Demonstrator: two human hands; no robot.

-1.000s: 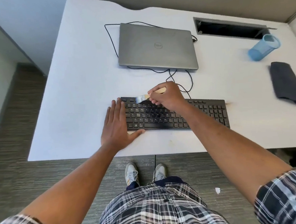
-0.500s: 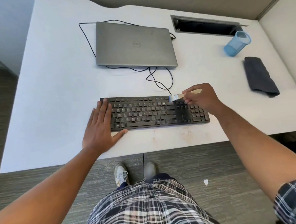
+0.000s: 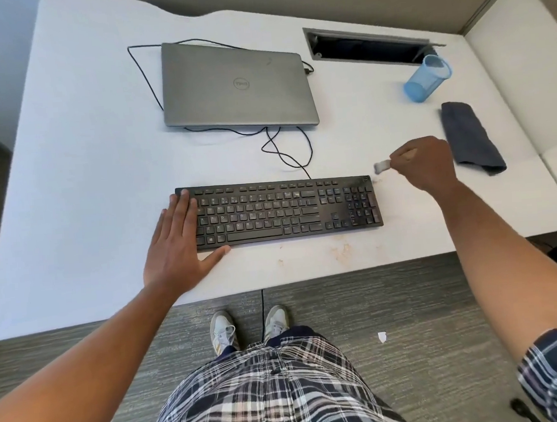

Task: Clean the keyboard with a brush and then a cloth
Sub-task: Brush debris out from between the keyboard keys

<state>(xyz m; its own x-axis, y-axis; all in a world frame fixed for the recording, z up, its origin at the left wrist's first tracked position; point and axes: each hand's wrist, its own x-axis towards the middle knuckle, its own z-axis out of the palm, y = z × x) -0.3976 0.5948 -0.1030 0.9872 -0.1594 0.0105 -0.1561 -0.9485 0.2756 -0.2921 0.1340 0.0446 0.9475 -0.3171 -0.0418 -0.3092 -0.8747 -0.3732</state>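
Observation:
A black keyboard (image 3: pixel 280 210) lies on the white desk near its front edge. My left hand (image 3: pixel 177 244) rests flat on the keyboard's left end, fingers straight, thumb along the front edge. My right hand (image 3: pixel 425 164) grips a small brush (image 3: pixel 382 165) just off the keyboard's upper right corner; only the brush's pale head shows, and it is blurred. A dark grey folded cloth (image 3: pixel 470 138) lies on the desk to the right of my right hand.
A shut grey laptop (image 3: pixel 235 85) sits behind the keyboard with black cables (image 3: pixel 286 151) looping between them. A blue mesh cup (image 3: pixel 426 78) lies tipped at the back right. A cable slot (image 3: pixel 367 44) opens in the desk at the rear. The desk's front edge (image 3: pixel 308 278) is close.
My right hand has swept the brush rightward along the keyboard's top and off its right end. My left hand has stayed on the left end.

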